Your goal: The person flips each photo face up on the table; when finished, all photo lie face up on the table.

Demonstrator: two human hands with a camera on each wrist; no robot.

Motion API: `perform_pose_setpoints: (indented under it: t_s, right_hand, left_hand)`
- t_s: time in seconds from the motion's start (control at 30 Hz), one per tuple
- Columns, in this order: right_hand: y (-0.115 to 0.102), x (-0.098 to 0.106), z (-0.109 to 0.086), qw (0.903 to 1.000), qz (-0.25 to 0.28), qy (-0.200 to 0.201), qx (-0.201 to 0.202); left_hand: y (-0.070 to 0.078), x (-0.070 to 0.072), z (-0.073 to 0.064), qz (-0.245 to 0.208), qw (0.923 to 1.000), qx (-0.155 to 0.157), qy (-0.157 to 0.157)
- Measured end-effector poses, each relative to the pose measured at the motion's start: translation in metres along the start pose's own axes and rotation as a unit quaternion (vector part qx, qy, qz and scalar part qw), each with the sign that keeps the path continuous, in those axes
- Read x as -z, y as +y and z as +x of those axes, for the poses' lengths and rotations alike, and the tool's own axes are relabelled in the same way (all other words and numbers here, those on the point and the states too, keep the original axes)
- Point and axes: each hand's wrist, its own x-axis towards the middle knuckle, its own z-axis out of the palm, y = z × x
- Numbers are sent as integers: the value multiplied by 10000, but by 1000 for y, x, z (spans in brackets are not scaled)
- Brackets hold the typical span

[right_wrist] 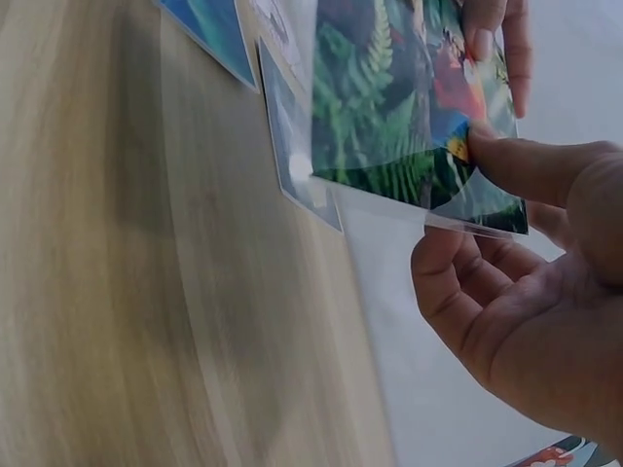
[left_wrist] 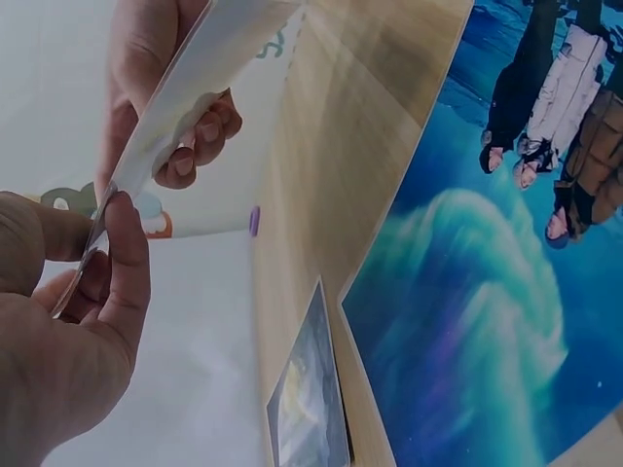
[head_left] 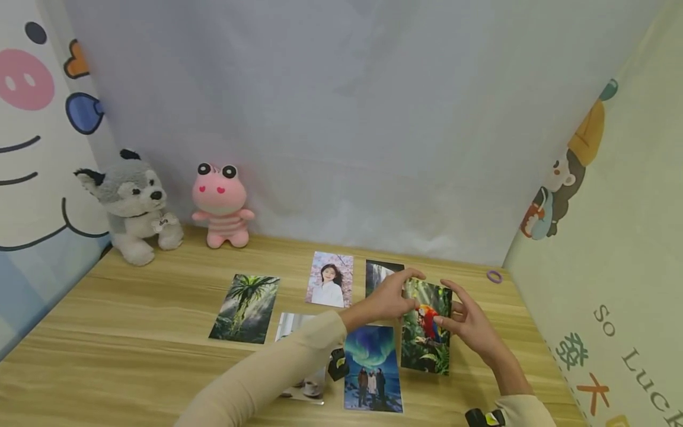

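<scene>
A parrot photo (head_left: 425, 350) with a clear plastic border is held above the right part of the table. My left hand (head_left: 385, 299) pinches its left edge near the top. From the other side, my right hand (head_left: 472, 323) grips it, thumb on the printed face and fingers behind. The left wrist view shows the pale back of the photo (left_wrist: 209, 68) and the left thumb and fingers (left_wrist: 127, 263) closed on its edge. Below the hands lies an aurora photo (head_left: 373, 365) with several people. A waterfall photo (head_left: 376, 276) is partly hidden behind my left hand.
A portrait photo (head_left: 331, 279) and a hanging-plant photo (head_left: 246, 308) lie to the left. My left sleeve covers part of a photo with a cup (head_left: 312, 388). A husky plush (head_left: 139, 207) and a pink plush (head_left: 222, 207) sit at the back left; a purple ring (head_left: 494, 276) lies back right.
</scene>
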Motion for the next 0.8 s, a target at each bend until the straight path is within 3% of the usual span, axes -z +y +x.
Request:
perform_pose_setpoints:
  t_s: [0.4, 0.57, 0.8]
  right_hand:
    - [-1, -5, -11, 9983, -141, 510, -246]
    - [-2, -4, -22, 9981, -177, 468, -350]
    - [0, -3, -30, 9975, -262, 407, -519]
  left_hand:
    - [-2, -4, 1, 108, 9993, -31, 344]
    - [-3, -7, 3, 172, 9987, -60, 485]
    - [-7, -9, 7, 360, 9983, 137, 440]
